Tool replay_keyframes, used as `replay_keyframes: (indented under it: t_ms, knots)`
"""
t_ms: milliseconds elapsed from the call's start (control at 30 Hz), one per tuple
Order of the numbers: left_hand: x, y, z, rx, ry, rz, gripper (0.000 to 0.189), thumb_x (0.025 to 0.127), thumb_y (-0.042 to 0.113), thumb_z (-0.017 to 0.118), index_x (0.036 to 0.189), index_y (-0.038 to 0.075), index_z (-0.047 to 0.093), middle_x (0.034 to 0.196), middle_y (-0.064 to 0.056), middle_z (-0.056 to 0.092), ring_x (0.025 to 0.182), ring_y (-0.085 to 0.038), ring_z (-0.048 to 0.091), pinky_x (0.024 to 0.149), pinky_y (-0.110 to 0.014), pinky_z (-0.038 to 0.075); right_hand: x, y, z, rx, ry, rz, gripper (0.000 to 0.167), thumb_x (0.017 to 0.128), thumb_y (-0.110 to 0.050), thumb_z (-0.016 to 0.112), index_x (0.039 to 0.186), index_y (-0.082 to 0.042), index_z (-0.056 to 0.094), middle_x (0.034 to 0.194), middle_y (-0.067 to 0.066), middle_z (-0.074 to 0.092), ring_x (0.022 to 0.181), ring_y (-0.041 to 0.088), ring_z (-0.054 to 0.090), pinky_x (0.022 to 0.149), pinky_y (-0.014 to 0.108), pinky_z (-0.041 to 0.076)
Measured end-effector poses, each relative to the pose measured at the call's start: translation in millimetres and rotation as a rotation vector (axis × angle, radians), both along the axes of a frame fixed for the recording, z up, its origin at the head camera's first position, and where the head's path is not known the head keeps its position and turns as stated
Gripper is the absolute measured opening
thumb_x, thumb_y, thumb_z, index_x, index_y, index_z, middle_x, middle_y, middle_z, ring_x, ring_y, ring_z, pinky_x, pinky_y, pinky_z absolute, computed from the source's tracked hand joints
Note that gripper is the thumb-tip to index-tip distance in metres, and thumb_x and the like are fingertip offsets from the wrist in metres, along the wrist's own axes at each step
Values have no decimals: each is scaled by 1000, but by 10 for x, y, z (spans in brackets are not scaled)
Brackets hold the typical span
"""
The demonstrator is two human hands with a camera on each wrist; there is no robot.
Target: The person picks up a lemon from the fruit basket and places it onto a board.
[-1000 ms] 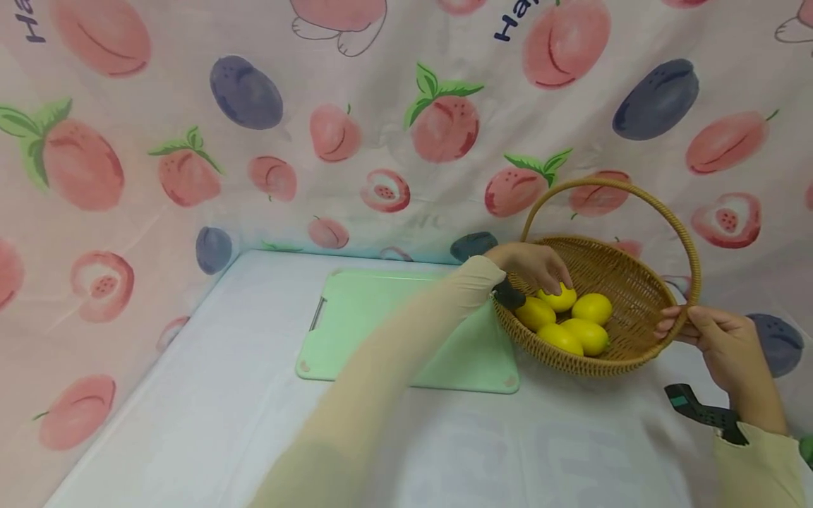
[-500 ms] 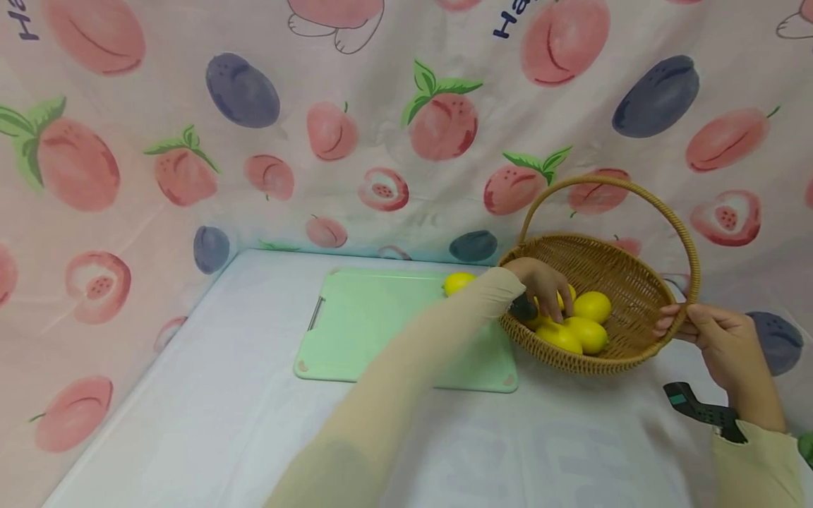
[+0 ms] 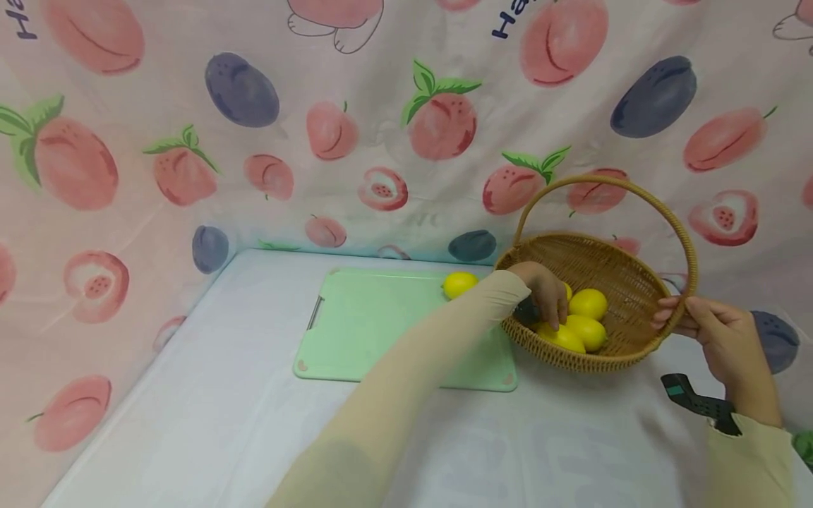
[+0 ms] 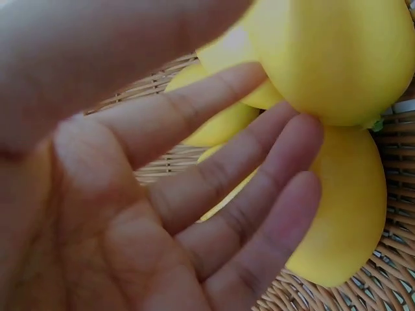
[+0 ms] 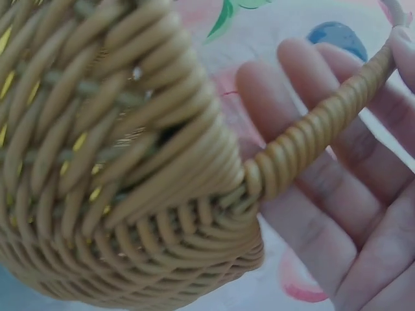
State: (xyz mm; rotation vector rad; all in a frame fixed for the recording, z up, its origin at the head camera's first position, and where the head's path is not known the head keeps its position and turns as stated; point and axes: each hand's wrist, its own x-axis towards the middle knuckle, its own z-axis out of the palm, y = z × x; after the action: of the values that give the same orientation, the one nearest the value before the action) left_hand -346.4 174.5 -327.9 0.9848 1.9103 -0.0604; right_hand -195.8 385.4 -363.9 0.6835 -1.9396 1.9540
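Observation:
My left hand (image 3: 546,291) reaches down into the wicker basket (image 3: 625,356) among several yellow lemons (image 3: 587,305). In the left wrist view its fingers (image 4: 249,210) are extended, with the tips right at a large lemon (image 4: 343,58) and overlapping another lemon (image 4: 347,214) below it. The back of the hand hides part of the fruit in the head view. My right hand (image 3: 724,335) holds the basket's arched handle (image 5: 324,120) near its base, thumb on one side and fingers behind. One lemon (image 3: 459,284) lies at the back right of the green cutting board (image 3: 368,331).
The board lies flat on a white-covered table (image 3: 222,423), left of the basket and partly under my left sleeve (image 3: 406,374). A fruit-printed cloth (image 3: 381,92) hangs behind and at the left. Something green (image 3: 805,446) shows at the right edge.
A lemon has come into view on the cutting board as my left sleeve shifted. My left hand has moved lower into the basket, over the left-hand lemons. The right hand keeps its hold.

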Motion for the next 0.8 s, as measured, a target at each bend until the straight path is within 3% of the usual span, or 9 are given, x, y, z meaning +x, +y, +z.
replay_keyframes:
  t_ms: [133,300,400,500,600,700,800]
  knots:
    - [-8,28,-12,-51,62,-99,57,94,31,55,146,21,34,152,11,32,137,-3,33,107,-14,33,-9,-7,15,-2,8,13,34,98,8,31,101,9,64,95,6,72,81,11,71,73,17,55]
    - [12,40,-16,-64,61,-120,58,95,31,54,147,20,33,153,10,30,137,-4,32,106,-13,33,0,-3,10,-11,14,23,35,98,8,30,100,8,65,95,6,72,82,11,71,73,17,55]
    - [30,49,-33,-29,41,-100,54,95,30,54,145,19,38,147,7,38,121,-2,42,95,-11,37,11,4,1,-20,7,27,34,98,8,30,100,9,64,95,6,73,82,12,71,74,17,55]
    - [41,56,-45,-1,38,-100,49,94,27,55,140,20,41,140,8,41,106,-2,42,87,-13,38,19,9,-2,-18,2,23,34,98,8,30,101,9,63,94,6,73,83,12,71,74,17,55]
    - [43,64,-50,-18,49,-121,53,94,28,55,143,21,37,146,9,36,120,0,41,94,-12,37,21,13,-2,-9,-2,14,34,98,8,30,101,8,63,94,6,73,83,11,71,74,17,55]
    - [42,70,-61,-48,64,-152,61,94,31,55,149,22,28,154,10,25,137,-3,30,105,-13,33,20,16,-3,-5,-8,3,34,98,8,30,101,8,64,94,5,73,83,11,71,74,16,54]
    - [44,73,-75,-41,69,-163,65,94,34,54,150,22,24,155,10,23,139,-3,28,107,-14,33,19,20,-6,-2,-8,-8,33,98,8,31,100,7,64,94,5,73,82,11,71,74,16,54]
